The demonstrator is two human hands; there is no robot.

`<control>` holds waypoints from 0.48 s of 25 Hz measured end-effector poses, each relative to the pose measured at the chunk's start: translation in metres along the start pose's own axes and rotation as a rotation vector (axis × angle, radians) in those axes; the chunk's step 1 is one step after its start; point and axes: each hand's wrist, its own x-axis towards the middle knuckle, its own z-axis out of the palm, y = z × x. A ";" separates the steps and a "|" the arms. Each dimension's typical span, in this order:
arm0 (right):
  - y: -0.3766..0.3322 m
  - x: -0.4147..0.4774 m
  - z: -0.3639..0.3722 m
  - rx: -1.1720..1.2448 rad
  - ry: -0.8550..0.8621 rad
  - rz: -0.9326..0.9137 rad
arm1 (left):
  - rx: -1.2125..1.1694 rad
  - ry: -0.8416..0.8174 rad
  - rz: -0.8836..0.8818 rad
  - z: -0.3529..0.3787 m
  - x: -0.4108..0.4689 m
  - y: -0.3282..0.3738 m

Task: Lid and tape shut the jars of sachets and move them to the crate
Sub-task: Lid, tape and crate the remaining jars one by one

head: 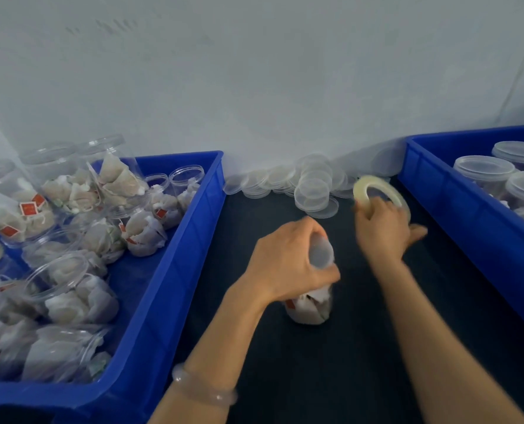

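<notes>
- Two hands work on one jar [311, 307] standing on the counter [315, 377]: the left hand [288, 258] curls its fingers round the lid [321, 250], and the right hand [383, 231], just right of the jar, grips the tape roll [377, 188].
- Taping should go best with the lid pressed square while the tape's free end meets the seam.
- Blur hides the tape's end, and whether the lid is fully seated cannot be told.
- Right of the jar, the crate [468, 215] is cut off.

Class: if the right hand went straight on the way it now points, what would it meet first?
Most likely the loose lids piled by the wall: the right hand, gripping the tape roll, points towards them. Depth is unclear; it might pass beside.
</notes>
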 end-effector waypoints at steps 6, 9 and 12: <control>0.023 -0.033 0.004 -0.136 -0.203 -0.377 | 0.100 0.063 -0.064 0.001 0.015 -0.003; 0.040 -0.055 0.015 -0.207 -0.324 -0.416 | 0.062 0.124 -0.082 0.008 0.012 -0.002; 0.041 -0.066 0.017 -0.013 -0.394 -0.437 | -0.107 0.206 -0.129 0.012 0.012 -0.006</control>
